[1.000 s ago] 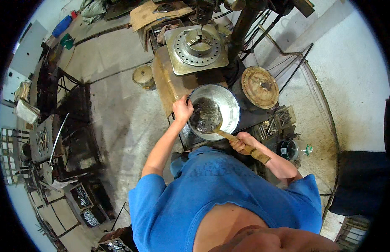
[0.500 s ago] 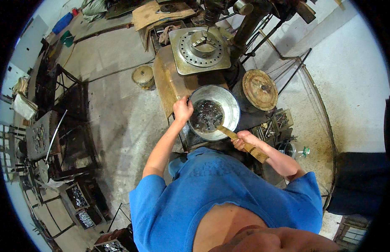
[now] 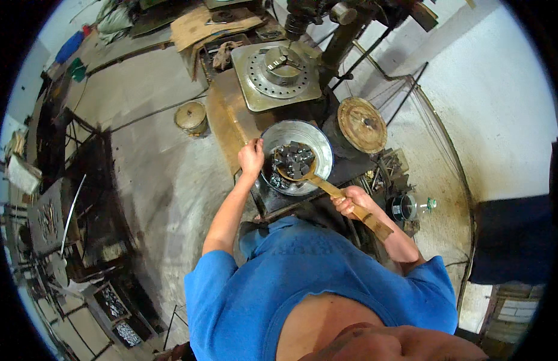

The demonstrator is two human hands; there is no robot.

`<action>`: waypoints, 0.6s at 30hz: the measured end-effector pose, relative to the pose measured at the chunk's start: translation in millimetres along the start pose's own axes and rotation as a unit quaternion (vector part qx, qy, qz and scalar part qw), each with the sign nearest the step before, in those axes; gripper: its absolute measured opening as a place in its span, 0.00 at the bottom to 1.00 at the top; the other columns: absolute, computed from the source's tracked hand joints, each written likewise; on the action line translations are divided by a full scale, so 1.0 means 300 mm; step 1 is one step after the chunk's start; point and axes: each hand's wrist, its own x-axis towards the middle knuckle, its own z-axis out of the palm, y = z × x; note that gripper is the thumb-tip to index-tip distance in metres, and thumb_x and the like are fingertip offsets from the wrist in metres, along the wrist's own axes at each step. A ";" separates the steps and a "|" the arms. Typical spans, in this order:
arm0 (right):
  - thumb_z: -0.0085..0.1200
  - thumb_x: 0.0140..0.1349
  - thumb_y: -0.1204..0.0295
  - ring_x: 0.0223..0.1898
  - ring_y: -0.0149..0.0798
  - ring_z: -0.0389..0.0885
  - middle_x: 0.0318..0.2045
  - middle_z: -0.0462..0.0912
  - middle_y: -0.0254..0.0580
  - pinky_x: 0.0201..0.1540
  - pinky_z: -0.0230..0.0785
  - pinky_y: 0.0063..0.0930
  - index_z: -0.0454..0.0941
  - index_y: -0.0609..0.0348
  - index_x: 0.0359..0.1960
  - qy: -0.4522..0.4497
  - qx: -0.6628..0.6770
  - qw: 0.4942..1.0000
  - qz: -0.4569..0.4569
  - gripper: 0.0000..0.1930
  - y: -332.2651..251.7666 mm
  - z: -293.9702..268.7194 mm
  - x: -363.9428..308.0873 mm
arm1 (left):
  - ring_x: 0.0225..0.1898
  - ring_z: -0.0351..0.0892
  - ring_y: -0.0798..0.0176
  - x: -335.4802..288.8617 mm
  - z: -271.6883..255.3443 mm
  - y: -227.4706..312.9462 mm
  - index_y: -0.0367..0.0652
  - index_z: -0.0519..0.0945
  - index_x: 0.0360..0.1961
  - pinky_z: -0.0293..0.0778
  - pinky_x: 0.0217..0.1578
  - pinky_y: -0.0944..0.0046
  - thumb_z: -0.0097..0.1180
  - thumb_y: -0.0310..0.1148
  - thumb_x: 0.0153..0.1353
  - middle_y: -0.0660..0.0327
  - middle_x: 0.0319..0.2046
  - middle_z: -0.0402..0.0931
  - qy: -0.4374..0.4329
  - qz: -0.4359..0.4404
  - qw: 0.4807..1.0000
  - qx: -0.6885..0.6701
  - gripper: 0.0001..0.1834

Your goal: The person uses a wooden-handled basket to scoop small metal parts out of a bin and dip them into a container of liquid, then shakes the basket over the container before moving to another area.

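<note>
A round metal basin [image 3: 320, 144] sits in front of me. My left hand [image 3: 251, 157] is closed on its left rim. In my right hand [image 3: 353, 203] is the long flat, yellowish handle of a scoop [image 3: 321, 183], gripped partway along. The scoop's head is inside the basin, under a heap of small dark block-like metal pieces [image 3: 295, 159]. Most of that head is hidden by the pieces, so I cannot tell whether it is solid or mesh. Shinier bits show at the basin's lower left, below the heap.
Beyond the basin stands a drill-press table with a round holed plate and three-jaw chuck [image 3: 283, 64]. A rusty lidded drum [image 3: 362, 125] is at the right, near a clear plastic bottle [image 3: 405, 207]. A small lidded bucket [image 3: 191, 118] stands on the floor at left.
The scoop's head has come up beneath a heap of dark pieces that earlier lay low in the basin. My left hand still holds the rim. The whole view has shifted slightly.
</note>
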 end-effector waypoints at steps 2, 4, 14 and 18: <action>0.39 0.47 0.77 0.18 0.23 0.59 0.22 0.60 0.33 0.15 0.53 0.15 0.63 0.72 0.40 -0.026 -0.019 0.999 -0.023 0.16 0.054 0.040 -0.069 | 0.27 0.76 0.46 -0.008 0.007 -0.006 0.42 0.79 0.30 0.70 0.29 0.52 0.48 0.41 0.56 0.49 0.23 0.76 0.014 -0.007 0.999 -0.028 0.14; 0.37 0.47 0.79 0.16 0.23 0.57 0.20 0.60 0.32 0.14 0.51 0.16 0.64 0.68 0.38 0.018 -0.080 0.994 -0.070 0.14 0.113 0.103 -0.149 | 0.26 0.76 0.45 -0.007 0.023 -0.033 0.43 0.79 0.30 0.70 0.28 0.52 0.48 0.40 0.56 0.48 0.22 0.76 0.029 -0.008 0.998 -0.051 0.13; 0.48 0.40 0.79 0.18 0.26 0.58 0.20 0.59 0.31 0.17 0.51 0.19 0.65 0.66 0.45 -0.123 -0.001 0.992 -0.039 0.24 0.232 -0.061 -0.300 | 0.22 0.76 0.48 -0.003 0.037 -0.024 0.48 0.80 0.28 0.70 0.24 0.53 0.51 0.41 0.54 0.52 0.18 0.75 0.064 -0.013 0.997 0.032 0.11; 0.51 0.42 0.77 0.14 0.22 0.57 0.18 0.61 0.31 0.11 0.45 0.15 0.64 0.68 0.43 -0.124 -0.054 0.972 -0.193 0.23 0.277 -0.115 -0.297 | 0.21 0.76 0.50 -0.001 0.039 -0.006 0.48 0.80 0.27 0.69 0.23 0.56 0.53 0.40 0.52 0.54 0.17 0.75 0.061 -0.013 0.997 0.047 0.09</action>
